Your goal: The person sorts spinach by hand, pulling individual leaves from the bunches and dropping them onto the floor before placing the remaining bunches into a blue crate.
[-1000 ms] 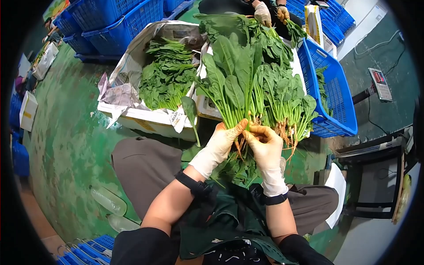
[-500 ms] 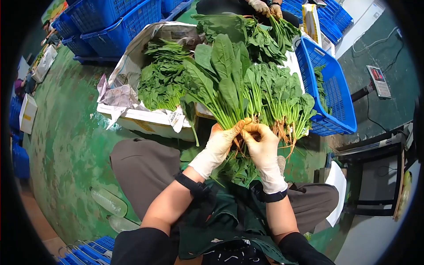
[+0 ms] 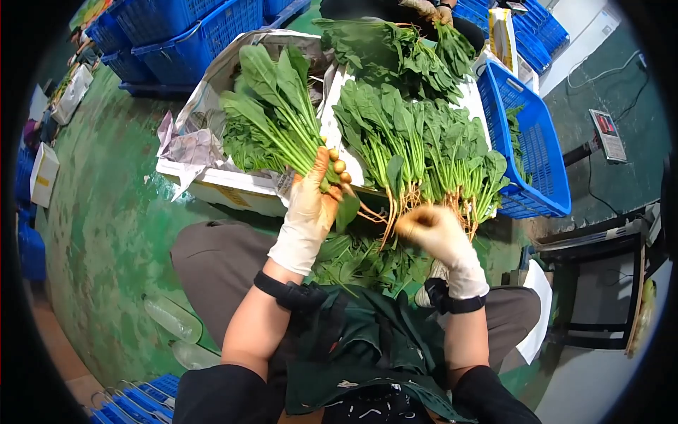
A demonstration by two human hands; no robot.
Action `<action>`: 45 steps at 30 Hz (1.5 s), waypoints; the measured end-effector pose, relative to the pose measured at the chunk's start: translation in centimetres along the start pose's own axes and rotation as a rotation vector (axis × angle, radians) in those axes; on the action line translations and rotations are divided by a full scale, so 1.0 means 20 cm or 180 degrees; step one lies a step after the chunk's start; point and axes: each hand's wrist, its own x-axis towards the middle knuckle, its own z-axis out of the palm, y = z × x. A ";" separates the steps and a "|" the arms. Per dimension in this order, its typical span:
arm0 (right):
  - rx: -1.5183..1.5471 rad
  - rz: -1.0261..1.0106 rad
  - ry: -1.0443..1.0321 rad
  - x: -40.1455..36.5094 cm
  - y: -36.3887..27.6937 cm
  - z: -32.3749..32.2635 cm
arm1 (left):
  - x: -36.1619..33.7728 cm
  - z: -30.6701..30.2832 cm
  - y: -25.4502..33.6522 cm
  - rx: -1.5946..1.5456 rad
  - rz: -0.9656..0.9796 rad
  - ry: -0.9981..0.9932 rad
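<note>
My gloved left hand (image 3: 316, 187) is closed around the stems of a spinach bunch (image 3: 279, 106), its leaves pointing up and left over the white foam box (image 3: 226, 185). One loose leaf (image 3: 346, 212) hangs below that hand. My gloved right hand (image 3: 438, 237) is blurred by motion, its fingers seemingly curled. It is near the orange roots of the spinach pile (image 3: 424, 141), which lies on a white surface in front of me. Whether it holds anything cannot be made out. More spinach (image 3: 247, 145) fills the foam box, partly hidden behind the held bunch.
Loose leaves (image 3: 367, 265) lie on the floor between my legs. A blue crate (image 3: 526, 141) stands right of the pile, and stacked blue crates (image 3: 176, 42) are behind the box. Another person's gloved hand (image 3: 424, 8) is at the far side. Plastic bottles (image 3: 173, 318) lie at left.
My hands have parted. The left has carried the spinach bunch left, over the foam box; the right has moved slightly right and down, away from the stems.
</note>
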 end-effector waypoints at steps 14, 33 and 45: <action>-0.0483 0.0026 0.1933 0.43 0.15 -0.20 | 0.01 0.01 -0.18 0.0208 -0.0223 0.0615; 0.2011 -0.0287 0.1530 0.00 -0.03 0.20 | -0.08 0.12 -0.33 0.0323 -0.0555 0.0194; -0.1308 -0.0299 0.1927 0.15 0.07 -0.21 | 0.03 0.05 -0.13 -0.0426 -0.0117 -0.0093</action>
